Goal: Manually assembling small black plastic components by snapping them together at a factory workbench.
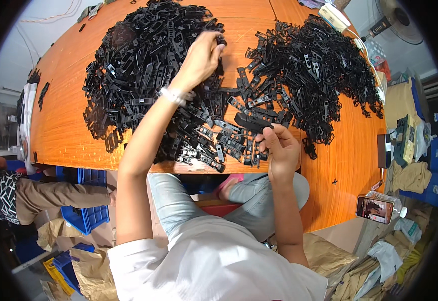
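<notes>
On glossy wood (60, 128), slotted black pieces (311, 72)

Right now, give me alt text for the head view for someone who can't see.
Someone's right hand holds a long black piece over a wooden table; their left hand is at the edge of a large pile of black parts, with another pile farther right.

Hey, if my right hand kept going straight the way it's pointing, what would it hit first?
Beyond the black piece it holds, your right hand would probably first meet the loose black parts just ahead; its height above them is unclear.
</notes>
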`<action>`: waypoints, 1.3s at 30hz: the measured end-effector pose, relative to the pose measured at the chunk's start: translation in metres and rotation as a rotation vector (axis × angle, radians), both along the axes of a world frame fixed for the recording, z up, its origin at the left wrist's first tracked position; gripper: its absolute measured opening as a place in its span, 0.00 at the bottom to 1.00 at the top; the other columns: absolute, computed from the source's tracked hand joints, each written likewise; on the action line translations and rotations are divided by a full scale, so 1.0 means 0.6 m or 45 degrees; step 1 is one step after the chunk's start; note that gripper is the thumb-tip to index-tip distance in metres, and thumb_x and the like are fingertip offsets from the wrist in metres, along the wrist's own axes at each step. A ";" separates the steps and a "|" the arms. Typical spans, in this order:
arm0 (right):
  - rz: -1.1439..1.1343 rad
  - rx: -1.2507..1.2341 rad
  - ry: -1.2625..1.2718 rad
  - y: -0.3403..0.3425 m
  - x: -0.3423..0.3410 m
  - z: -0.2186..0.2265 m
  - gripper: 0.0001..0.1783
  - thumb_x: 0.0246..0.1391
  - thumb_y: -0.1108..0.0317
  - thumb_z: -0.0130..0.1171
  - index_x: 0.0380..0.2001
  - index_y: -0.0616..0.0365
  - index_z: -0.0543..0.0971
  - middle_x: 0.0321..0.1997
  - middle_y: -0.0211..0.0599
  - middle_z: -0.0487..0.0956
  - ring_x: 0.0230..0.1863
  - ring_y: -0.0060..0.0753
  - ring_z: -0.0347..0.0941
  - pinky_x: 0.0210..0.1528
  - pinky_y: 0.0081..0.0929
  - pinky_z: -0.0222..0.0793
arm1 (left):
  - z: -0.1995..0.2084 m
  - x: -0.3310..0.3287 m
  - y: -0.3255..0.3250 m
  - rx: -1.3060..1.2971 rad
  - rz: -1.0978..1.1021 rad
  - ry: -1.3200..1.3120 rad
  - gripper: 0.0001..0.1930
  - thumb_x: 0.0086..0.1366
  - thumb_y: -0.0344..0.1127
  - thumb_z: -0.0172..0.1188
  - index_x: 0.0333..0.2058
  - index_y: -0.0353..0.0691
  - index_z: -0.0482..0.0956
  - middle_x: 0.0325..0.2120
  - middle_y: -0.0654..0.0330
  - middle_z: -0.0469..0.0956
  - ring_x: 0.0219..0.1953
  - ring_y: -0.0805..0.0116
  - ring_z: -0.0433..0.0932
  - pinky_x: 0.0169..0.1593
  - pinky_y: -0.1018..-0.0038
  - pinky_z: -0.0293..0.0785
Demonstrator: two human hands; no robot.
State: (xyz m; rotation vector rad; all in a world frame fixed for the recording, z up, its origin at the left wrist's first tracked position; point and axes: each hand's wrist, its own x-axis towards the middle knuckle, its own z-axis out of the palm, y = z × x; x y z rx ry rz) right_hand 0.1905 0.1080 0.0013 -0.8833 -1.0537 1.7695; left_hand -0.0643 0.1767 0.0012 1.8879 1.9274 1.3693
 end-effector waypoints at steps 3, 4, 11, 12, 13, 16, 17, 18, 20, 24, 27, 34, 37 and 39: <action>0.036 0.018 0.005 0.000 0.001 0.005 0.07 0.47 0.74 0.56 0.31 0.65 0.74 0.25 0.38 0.76 0.22 0.18 0.68 0.25 0.12 0.62 | 0.019 0.046 -0.060 -0.379 -0.302 -0.650 0.19 0.62 0.38 0.47 0.45 0.28 0.68 0.28 0.57 0.76 0.26 0.73 0.73 0.35 0.76 0.69; 0.031 0.011 -0.001 0.000 0.000 0.006 0.07 0.47 0.74 0.56 0.31 0.65 0.74 0.25 0.38 0.76 0.22 0.18 0.68 0.25 0.12 0.62 | 0.052 0.080 -0.086 -0.509 -0.312 -0.808 0.19 0.62 0.38 0.47 0.48 0.30 0.67 0.26 0.60 0.76 0.27 0.79 0.72 0.34 0.79 0.69; 0.124 0.363 -0.069 -0.012 -0.012 0.007 0.07 0.43 0.82 0.56 0.30 0.68 0.72 0.36 0.34 0.72 0.28 0.21 0.72 0.32 0.15 0.69 | 0.044 0.118 -0.158 -0.907 -0.590 -1.039 0.15 0.64 0.39 0.46 0.34 0.33 0.76 0.12 0.66 0.71 0.09 0.83 0.64 0.14 0.86 0.60; 0.126 0.364 -0.074 -0.014 -0.011 0.004 0.07 0.43 0.82 0.56 0.30 0.68 0.72 0.36 0.34 0.72 0.28 0.21 0.72 0.32 0.15 0.69 | 0.043 0.120 -0.163 -0.887 -0.562 -1.021 0.15 0.64 0.39 0.46 0.33 0.32 0.76 0.11 0.65 0.71 0.07 0.81 0.63 0.12 0.86 0.59; 0.075 0.414 -0.129 -0.015 -0.010 -0.001 0.08 0.44 0.82 0.56 0.30 0.68 0.71 0.36 0.34 0.72 0.28 0.20 0.72 0.32 0.14 0.69 | 0.049 0.122 -0.169 -0.904 -0.563 -1.050 0.15 0.63 0.39 0.47 0.34 0.32 0.75 0.13 0.65 0.72 0.09 0.81 0.64 0.13 0.86 0.60; 0.020 0.482 -0.173 -0.020 -0.010 -0.003 0.08 0.44 0.82 0.56 0.31 0.67 0.71 0.36 0.34 0.72 0.29 0.20 0.72 0.33 0.14 0.69 | 0.057 0.133 -0.199 -0.728 -0.692 -1.075 0.17 0.59 0.35 0.53 0.44 0.30 0.69 0.21 0.61 0.75 0.19 0.78 0.72 0.20 0.83 0.69; 0.008 0.498 -0.162 -0.022 -0.010 -0.002 0.08 0.45 0.81 0.56 0.32 0.67 0.71 0.36 0.35 0.72 0.29 0.20 0.73 0.33 0.13 0.69 | 0.052 0.134 -0.207 -0.708 -0.651 -0.968 0.18 0.58 0.34 0.55 0.44 0.30 0.68 0.21 0.60 0.75 0.19 0.78 0.72 0.21 0.82 0.69; 0.014 0.498 -0.163 -0.024 -0.009 -0.002 0.08 0.45 0.81 0.56 0.32 0.67 0.71 0.36 0.35 0.72 0.29 0.20 0.73 0.33 0.13 0.69 | 0.054 0.138 -0.213 -0.689 -0.611 -0.865 0.19 0.56 0.33 0.56 0.45 0.30 0.68 0.21 0.60 0.75 0.20 0.77 0.73 0.23 0.82 0.69; 0.048 0.538 -0.234 -0.026 -0.007 -0.002 0.10 0.44 0.80 0.57 0.33 0.66 0.71 0.39 0.35 0.71 0.33 0.21 0.71 0.36 0.15 0.68 | 0.073 0.143 -0.224 -0.759 -0.516 -0.868 0.19 0.55 0.31 0.57 0.44 0.29 0.68 0.19 0.55 0.74 0.19 0.74 0.73 0.22 0.78 0.68; 0.024 1.007 -0.461 -0.012 -0.012 0.013 0.14 0.43 0.79 0.58 0.36 0.66 0.71 0.43 0.37 0.70 0.38 0.22 0.68 0.41 0.18 0.65 | 0.068 0.135 -0.238 -0.646 -0.405 -0.531 0.18 0.52 0.28 0.57 0.42 0.29 0.69 0.18 0.45 0.71 0.20 0.57 0.74 0.26 0.69 0.67; 0.342 0.686 -0.385 -0.014 -0.006 0.015 0.20 0.40 0.79 0.58 0.42 0.65 0.71 0.42 0.36 0.69 0.39 0.23 0.66 0.43 0.17 0.62 | 0.061 0.128 -0.244 -0.533 -0.507 -0.309 0.19 0.49 0.29 0.59 0.41 0.29 0.70 0.30 0.46 0.75 0.32 0.52 0.76 0.34 0.70 0.70; 0.327 0.729 -0.441 -0.020 -0.007 0.003 0.18 0.37 0.85 0.55 0.38 0.66 0.72 0.34 0.31 0.69 0.33 0.19 0.65 0.37 0.14 0.61 | 0.045 0.137 -0.258 -0.295 -0.464 -0.233 0.13 0.51 0.29 0.56 0.37 0.33 0.72 0.23 0.48 0.74 0.25 0.52 0.73 0.32 0.69 0.67; 0.425 0.485 -0.219 -0.018 -0.013 0.013 0.15 0.41 0.86 0.51 0.37 0.68 0.72 0.32 0.32 0.68 0.29 0.18 0.66 0.33 0.13 0.62 | 0.036 0.140 -0.273 -0.586 -0.527 -0.645 0.16 0.54 0.28 0.55 0.43 0.32 0.70 0.24 0.55 0.77 0.24 0.72 0.78 0.28 0.80 0.73; 0.483 0.405 -0.183 -0.024 -0.014 0.018 0.16 0.40 0.85 0.53 0.37 0.67 0.73 0.34 0.33 0.69 0.32 0.19 0.67 0.33 0.13 0.63 | 0.027 0.145 -0.283 -0.599 -0.581 -0.894 0.18 0.55 0.26 0.54 0.46 0.32 0.67 0.22 0.56 0.78 0.25 0.73 0.78 0.31 0.80 0.74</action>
